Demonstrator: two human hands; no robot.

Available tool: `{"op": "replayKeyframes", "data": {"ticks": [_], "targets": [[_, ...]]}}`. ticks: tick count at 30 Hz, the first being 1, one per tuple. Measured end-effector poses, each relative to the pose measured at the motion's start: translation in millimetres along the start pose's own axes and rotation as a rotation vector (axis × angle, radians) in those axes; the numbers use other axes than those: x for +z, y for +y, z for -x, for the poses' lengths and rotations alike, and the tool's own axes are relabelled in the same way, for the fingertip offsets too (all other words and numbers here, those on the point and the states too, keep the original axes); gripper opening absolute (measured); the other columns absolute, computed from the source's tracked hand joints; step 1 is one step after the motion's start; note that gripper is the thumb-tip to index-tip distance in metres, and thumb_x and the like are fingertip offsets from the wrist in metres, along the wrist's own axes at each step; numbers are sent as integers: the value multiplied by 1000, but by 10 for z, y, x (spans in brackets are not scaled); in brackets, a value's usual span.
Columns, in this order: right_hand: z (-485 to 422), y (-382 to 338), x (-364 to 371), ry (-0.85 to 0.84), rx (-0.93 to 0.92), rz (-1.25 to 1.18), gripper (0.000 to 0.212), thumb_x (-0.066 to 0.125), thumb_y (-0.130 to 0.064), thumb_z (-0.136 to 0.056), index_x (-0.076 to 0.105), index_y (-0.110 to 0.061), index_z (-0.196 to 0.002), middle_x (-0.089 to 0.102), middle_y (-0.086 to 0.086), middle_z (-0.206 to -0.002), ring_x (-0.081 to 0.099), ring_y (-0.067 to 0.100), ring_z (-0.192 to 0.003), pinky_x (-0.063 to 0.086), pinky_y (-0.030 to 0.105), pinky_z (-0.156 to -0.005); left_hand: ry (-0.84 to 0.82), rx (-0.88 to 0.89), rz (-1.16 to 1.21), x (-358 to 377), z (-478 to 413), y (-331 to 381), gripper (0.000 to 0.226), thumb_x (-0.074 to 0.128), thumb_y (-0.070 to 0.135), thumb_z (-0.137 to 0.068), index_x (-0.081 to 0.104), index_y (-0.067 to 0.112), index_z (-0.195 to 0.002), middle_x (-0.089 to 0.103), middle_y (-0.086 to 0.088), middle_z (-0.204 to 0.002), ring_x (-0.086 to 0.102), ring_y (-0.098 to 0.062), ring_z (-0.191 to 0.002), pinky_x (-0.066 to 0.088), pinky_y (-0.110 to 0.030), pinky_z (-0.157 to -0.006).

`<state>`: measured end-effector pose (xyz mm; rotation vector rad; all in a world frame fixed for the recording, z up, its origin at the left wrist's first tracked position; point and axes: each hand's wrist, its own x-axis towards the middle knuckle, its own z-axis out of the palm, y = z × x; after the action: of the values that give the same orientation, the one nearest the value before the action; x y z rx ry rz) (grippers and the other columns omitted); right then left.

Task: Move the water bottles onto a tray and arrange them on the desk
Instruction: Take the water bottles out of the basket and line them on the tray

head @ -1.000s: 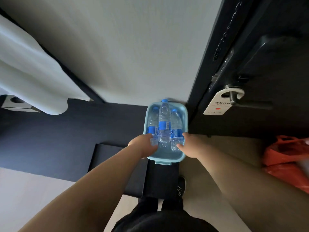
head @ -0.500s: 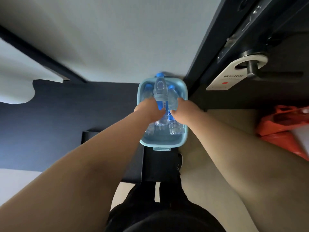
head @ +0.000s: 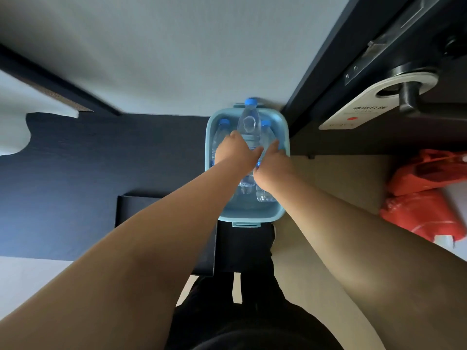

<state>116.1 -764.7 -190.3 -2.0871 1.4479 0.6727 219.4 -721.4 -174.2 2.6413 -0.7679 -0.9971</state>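
A light blue plastic bin (head: pixel 252 215) sits on the floor against the white wall and holds three clear water bottles with blue caps. The middle bottle (head: pixel 249 123) lies on top of the other two, its cap over the far rim. My left hand (head: pixel 236 152) is closed over the middle bottle's body. My right hand (head: pixel 273 162) wraps the right bottle (head: pixel 264 195), whose base shows below my wrist. The left bottle (head: pixel 222 131) is mostly hidden by my left hand. A flat black tray (head: pixel 141 213) lies on the floor just left of the bin.
A dark door stands at the right with a lever handle (head: pixel 409 97) and a white hanging sign (head: pixel 353 114). An orange plastic bag (head: pixel 424 198) lies on the beige floor at the right. White fabric (head: pixel 15 127) hangs at the left. My dark trousers fill the bottom.
Both hands moved from the bin's near rim forward into the bin and closed over the bottles. The view dropped closer to the bin.
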Motion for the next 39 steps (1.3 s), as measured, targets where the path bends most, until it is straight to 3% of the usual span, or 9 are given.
{"op": "replayKeyframes", "data": {"ticks": [2, 5, 9, 15, 22, 26, 29, 33, 39], "targets": [[-21, 33, 51, 1, 29, -308, 89, 63, -26, -99, 8, -12, -166, 44, 19, -155, 65, 34, -119, 50, 32, -70, -15, -24, 33, 1, -14, -15, 58, 71, 56, -83, 52, 14, -117, 58, 5, -87, 58, -16, -71, 35, -31, -51], [-30, 88, 90, 20, 62, -606, 69, 59, -19, -96, 28, -17, -157, 59, 17, -136, 69, 31, -98, 40, 27, -52, -38, -56, 79, 9, -36, -60, 57, 70, 58, -82, 49, 16, -114, 56, 6, -81, 54, -13, -65, 35, -30, -49], [-10, 134, 94, 8, 32, -685, 53, 59, -20, -97, 39, -19, -147, 63, 9, -123, 61, 14, -76, 39, 27, -51, -41, -41, 95, 21, 4, -118, 55, 65, 63, -80, 48, 20, -112, 60, 7, -83, 60, -14, -69, 44, -32, -54], [-11, 130, 108, -70, -27, -708, 33, 59, -20, -99, 52, -18, -132, 66, 10, -111, 65, 24, -82, 43, 28, -53, -55, -20, 249, -17, 50, -142, 50, 67, 57, -81, 51, 23, -114, 63, 8, -87, 64, -17, -74, 47, -31, -58], [-32, 172, 157, -70, 16, -608, 53, 62, -18, -102, 44, -10, -151, 62, 7, -124, 65, 23, -85, 43, 27, -53, -81, -71, 295, -7, 100, -177, 53, 72, 51, -79, 48, 16, -112, 64, -2, -90, 64, -18, -66, 48, -30, -51], [-20, 141, 183, -66, 34, -494, 47, 73, -26, -97, 53, -6, -134, 66, 16, -122, 69, 32, -96, 46, 30, -59, 7, -76, 367, -10, 247, -261, 47, 74, 49, -78, 49, 21, -106, 63, 4, -86, 63, -15, -66, 44, -29, -50], [16, 77, 206, -68, 52, -395, 67, 79, -43, -91, 50, -3, -136, 62, 18, -130, 69, 35, -104, 50, 34, -66, 53, -103, 399, -6, 397, -372, 48, 74, 51, -76, 49, 25, -107, 64, 12, -88, 62, -5, -72, 42, -26, -52], [22, 7, 201, -52, 99, -385, 88, 86, -60, -79, 49, -2, -134, 63, 19, -128, 71, 34, -98, 51, 35, -63, 90, -137, 423, -12, 546, -494, 48, 76, 52, -74, 46, 32, -106, 62, 17, -86, 60, 1, -74, 38, -23, -52], [172, 63, 252, -38, 37, -479, 79, 87, -56, -77, 45, -12, -127, 63, 9, -115, 67, 22, -85, 42, 27, -48, 73, -149, 380, -87, 673, -596, 58, 78, 54, -75, 38, 31, -110, 57, 18, -86, 56, 3, -70, 37, -23, -50]]}}
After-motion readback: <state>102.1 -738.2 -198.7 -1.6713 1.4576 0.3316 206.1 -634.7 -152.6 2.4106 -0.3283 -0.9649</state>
